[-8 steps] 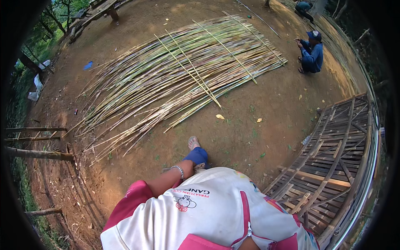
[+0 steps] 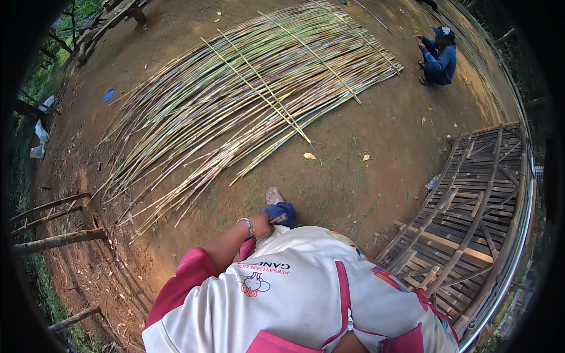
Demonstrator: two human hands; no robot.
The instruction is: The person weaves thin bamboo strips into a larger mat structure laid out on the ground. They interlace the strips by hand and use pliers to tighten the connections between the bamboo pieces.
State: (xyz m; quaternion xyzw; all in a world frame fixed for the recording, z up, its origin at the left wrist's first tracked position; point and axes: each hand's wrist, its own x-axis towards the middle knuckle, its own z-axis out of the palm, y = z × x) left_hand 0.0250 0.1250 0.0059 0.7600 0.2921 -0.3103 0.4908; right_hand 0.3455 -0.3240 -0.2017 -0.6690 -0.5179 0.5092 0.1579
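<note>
My left hand (image 2: 262,225) is down at my hip, fingers curled by a small dark item (image 2: 279,219) against my blue trousers (image 2: 283,209), just past the shirt (image 2: 318,247) hem. Can't tell whether it's gripped or only touched. Right hand out of view, no call on it. To do this well, I'd say: loose wrist, pinch the item alone, don't bunch trouser cloth or hem in with it, mind the bracelet (image 2: 248,225) snagging. Item looks short, dark with a paler strip, partly covered by my fingers; too small to identify, maybe just a cloth fold. Poles (image 2: 235,88) lie on bare ground (image 2: 341,188) ahead, well apart from my hand: long, thin, green to straw-coloured, roughly side by side, four laid across.
</note>
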